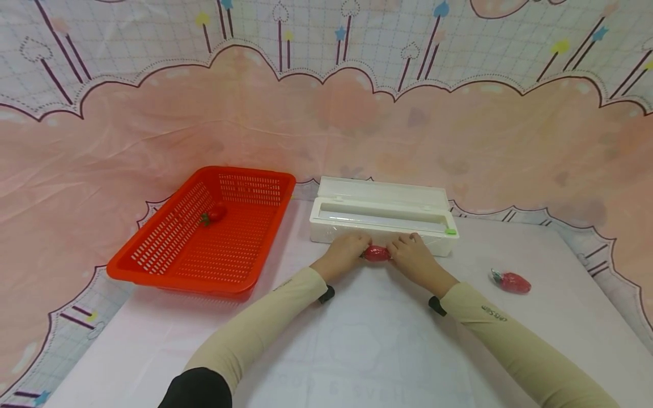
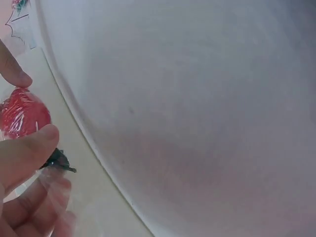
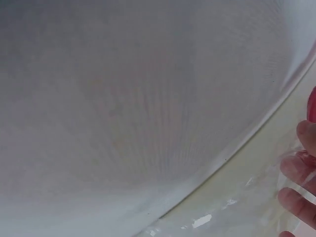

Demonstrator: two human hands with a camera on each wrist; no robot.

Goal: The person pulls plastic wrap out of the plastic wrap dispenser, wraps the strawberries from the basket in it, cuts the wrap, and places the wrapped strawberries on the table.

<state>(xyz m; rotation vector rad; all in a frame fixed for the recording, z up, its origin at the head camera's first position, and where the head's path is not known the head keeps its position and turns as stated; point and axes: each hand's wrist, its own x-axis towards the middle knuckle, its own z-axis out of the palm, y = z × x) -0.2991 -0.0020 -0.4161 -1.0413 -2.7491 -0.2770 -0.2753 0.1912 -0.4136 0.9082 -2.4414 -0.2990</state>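
Red film-wrapped strawberry (image 1: pixel 376 253) sits pinched between left hand (image 1: pixel 347 249) and right hand (image 1: pixel 414 254) grips.

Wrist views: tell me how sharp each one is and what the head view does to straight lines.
Left wrist view: the white plastic dispenser box fills the frame as a soft blur, while the red film-wrapped strawberry and the fingers are fairly sharp. Right wrist view: nearly all blurred white, with glints on the clear film. Head view: even light, faint shadows, and wide-angle bending of the table's edges.
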